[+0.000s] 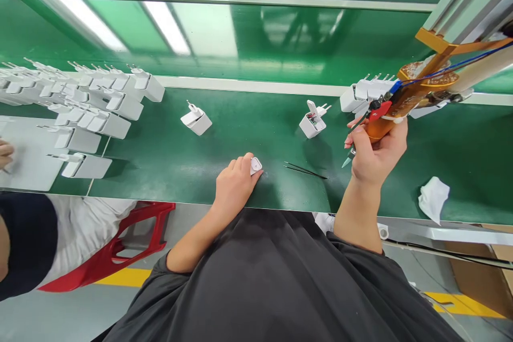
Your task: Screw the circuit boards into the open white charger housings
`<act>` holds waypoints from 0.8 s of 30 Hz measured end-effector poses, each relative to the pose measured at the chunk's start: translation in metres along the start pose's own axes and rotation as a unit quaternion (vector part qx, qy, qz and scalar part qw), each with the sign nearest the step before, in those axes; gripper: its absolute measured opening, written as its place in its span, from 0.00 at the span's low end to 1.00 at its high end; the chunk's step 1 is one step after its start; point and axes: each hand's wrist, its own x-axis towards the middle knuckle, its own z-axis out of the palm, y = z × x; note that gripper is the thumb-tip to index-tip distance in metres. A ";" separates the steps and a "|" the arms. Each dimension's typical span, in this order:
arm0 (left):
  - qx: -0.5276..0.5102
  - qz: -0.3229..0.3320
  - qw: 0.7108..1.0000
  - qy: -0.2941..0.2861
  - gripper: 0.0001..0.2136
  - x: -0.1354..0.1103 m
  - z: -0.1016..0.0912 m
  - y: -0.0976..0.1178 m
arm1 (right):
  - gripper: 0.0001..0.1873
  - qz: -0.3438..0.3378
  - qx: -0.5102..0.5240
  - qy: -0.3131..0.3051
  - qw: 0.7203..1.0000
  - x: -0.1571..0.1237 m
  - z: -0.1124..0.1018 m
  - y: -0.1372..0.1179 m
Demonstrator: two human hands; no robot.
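My left hand (235, 181) is closed around a small white plastic charger part (255, 165), held at the bench near its front edge; the fingers hide most of it. My right hand (375, 152) grips an orange glue dispenser (379, 129) with a red lever and a teal tapered nozzle pointing down and left. Between my hands lie black tweezers (305, 170). A white plug charger with its lid up (313, 125) stands just beyond them, circuitry showing inside. Another white plug charger (196, 120) sits farther left, its plug end tilted on the case.
Many white plug chargers (114, 123) crowd the left side, and more (352, 98) stand behind the dispenser. A crumpled white tissue (434, 199) lies at right. A co-worker's hand (5, 154) shows at the far left, near a red stool (154, 224). A metal post (467, 2) rises at upper right.
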 end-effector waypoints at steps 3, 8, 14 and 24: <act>0.000 -0.002 1.000 -0.019 0.19 0.000 0.000 0.003 | 0.11 0.000 0.005 -0.005 1.000 0.000 -0.001 0.002; -0.043 -0.002 0.999 0.000 0.20 0.009 0.006 -0.013 | 0.12 -0.015 0.007 -0.022 1.000 0.001 -0.003 0.008; -0.017 -0.069 0.997 0.042 0.28 0.036 -0.001 -0.068 | 0.11 -0.015 -0.013 -0.023 1.000 0.005 -0.006 0.012; -0.178 0.099 0.978 0.053 0.42 0.082 -0.013 0.030 | 0.13 -0.009 -0.037 -0.024 0.999 0.005 -0.009 0.015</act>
